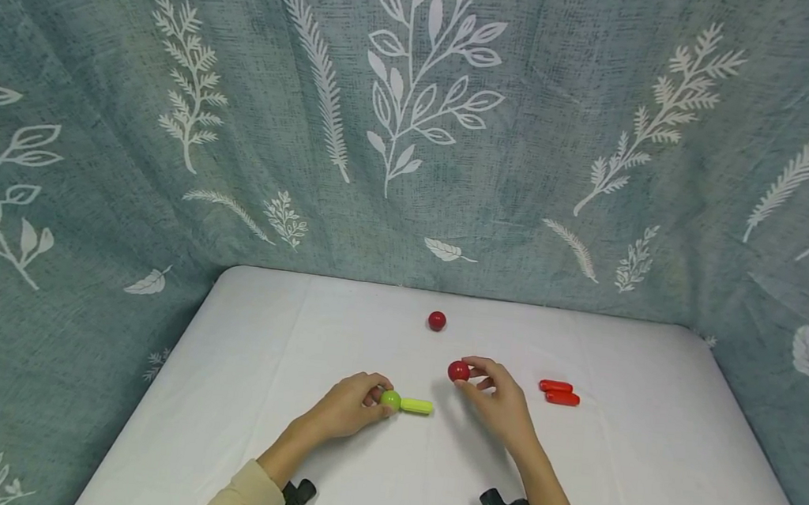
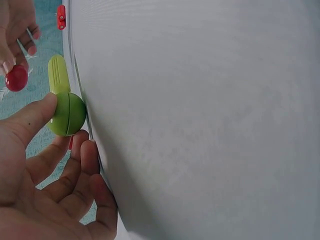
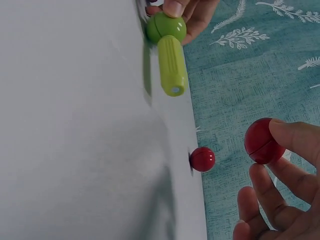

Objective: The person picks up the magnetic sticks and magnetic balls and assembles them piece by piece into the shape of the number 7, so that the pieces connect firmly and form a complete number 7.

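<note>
My left hand (image 1: 353,405) pinches a green ball (image 1: 390,400) between thumb and fingertips, low over the white table. A lime-green ribbed stick (image 1: 417,406) joins the ball and points to the right; in the right wrist view its free end (image 3: 175,90) shows a small pale dot. Raised above the table, my right hand (image 1: 500,399) holds a red ball (image 1: 458,371) by thumb and fingertips. A seam runs round this red ball (image 3: 262,142) in the right wrist view. Nothing else touches either hand.
A second red ball (image 1: 437,321) lies near the table's back edge. Two red sticks (image 1: 559,392) lie side by side to the right of my right hand. The white table (image 1: 645,462) meets a teal leaf-patterned curtain (image 1: 406,229) behind and at the sides.
</note>
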`<state>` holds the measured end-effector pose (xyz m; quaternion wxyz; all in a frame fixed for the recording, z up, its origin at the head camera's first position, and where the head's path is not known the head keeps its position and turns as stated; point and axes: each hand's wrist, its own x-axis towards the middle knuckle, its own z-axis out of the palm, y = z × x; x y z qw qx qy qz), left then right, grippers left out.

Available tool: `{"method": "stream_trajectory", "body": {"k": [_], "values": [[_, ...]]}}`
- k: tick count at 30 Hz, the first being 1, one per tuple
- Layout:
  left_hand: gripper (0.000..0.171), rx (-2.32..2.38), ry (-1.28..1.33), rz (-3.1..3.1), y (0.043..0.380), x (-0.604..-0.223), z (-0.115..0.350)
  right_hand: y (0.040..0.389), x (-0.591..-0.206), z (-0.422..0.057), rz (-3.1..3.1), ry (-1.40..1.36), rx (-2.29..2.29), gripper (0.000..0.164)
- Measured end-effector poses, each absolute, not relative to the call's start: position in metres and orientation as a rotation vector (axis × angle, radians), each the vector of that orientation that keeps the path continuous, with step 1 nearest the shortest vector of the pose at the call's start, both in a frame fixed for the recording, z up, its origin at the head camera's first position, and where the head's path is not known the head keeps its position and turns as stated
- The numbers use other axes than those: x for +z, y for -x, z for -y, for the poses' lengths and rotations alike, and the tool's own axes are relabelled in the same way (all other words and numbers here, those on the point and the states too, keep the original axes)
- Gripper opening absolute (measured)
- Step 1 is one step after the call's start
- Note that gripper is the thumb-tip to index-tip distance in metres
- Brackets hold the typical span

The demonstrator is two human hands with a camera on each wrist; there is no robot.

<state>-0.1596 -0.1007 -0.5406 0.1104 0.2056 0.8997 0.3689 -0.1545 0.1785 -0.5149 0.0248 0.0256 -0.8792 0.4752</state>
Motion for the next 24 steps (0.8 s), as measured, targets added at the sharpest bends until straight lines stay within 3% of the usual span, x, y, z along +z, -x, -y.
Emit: {"method": "stream_trajectory", "body": {"k": [24], "values": [[0.034,1.086,-0.608,-2.639,0.159,-0.537,0.1,0.133,-0.548,-0.182,2.856,-0.01,1.508,0.034]]}}
